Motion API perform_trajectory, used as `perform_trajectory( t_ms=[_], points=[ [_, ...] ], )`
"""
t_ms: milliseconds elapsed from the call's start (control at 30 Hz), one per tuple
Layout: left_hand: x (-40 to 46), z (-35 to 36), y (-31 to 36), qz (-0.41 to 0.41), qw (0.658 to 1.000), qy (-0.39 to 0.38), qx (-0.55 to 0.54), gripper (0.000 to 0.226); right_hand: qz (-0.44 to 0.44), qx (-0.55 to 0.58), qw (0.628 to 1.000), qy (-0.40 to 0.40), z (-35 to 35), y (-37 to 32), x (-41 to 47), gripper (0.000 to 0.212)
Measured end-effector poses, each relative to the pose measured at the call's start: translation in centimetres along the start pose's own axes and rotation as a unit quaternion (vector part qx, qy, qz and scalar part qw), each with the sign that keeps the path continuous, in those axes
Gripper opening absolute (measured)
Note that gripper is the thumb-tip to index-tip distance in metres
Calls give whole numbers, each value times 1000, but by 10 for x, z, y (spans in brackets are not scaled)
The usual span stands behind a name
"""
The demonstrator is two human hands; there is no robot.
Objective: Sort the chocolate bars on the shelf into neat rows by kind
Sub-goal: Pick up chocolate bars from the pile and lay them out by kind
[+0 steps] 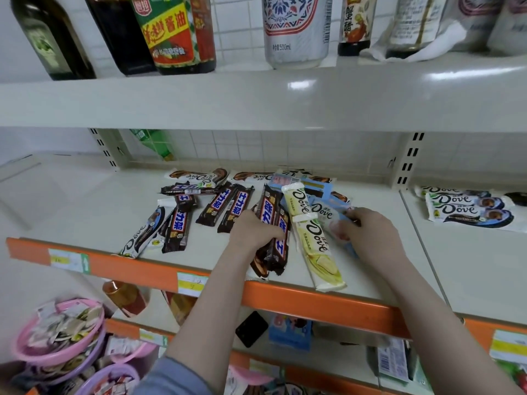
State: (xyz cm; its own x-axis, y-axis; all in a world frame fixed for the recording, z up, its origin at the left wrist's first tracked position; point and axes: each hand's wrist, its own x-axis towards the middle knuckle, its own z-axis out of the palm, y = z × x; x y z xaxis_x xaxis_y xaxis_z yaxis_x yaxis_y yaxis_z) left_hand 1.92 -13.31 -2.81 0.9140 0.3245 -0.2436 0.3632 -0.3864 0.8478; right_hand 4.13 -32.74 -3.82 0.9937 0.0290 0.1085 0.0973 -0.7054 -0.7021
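The chocolate bars lie in a loose, mixed heap on the shelf [85,201], so both hands work in the middle of it, seemingly pulling kinds apart. The left hand [252,232] is curled shut around a bundle of dark brown bars [272,223], probably gathering one kind before lining it up. Just to its right, two pale yellow bars [313,243] lie between the hands. The right hand [370,232] pinches a light blue bar [328,212] with bent fingers. Well off to the right of that hand, some white bars [467,209] already sit stacked together.
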Motion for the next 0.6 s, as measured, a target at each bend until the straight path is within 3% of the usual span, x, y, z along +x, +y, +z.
perform_trajectory(
  t_ms=[67,300,467,600],
  points=[
    [-3,-6,-7,-20,995,-2,-101,24,2,10,999,32,-4,4,-2,16],
    [-15,-20,-17,-63,922,-41,-380,33,-35,85,992,87,-10,4,-16,15],
    [-24,-17,-20,-87,873,-51,-477,46,-28,176,982,63,-12,6,-27,11],
    [-29,-12,-23,-117,837,-86,-527,34,31,288,957,21,-11,9,-39,11]
  ],
)
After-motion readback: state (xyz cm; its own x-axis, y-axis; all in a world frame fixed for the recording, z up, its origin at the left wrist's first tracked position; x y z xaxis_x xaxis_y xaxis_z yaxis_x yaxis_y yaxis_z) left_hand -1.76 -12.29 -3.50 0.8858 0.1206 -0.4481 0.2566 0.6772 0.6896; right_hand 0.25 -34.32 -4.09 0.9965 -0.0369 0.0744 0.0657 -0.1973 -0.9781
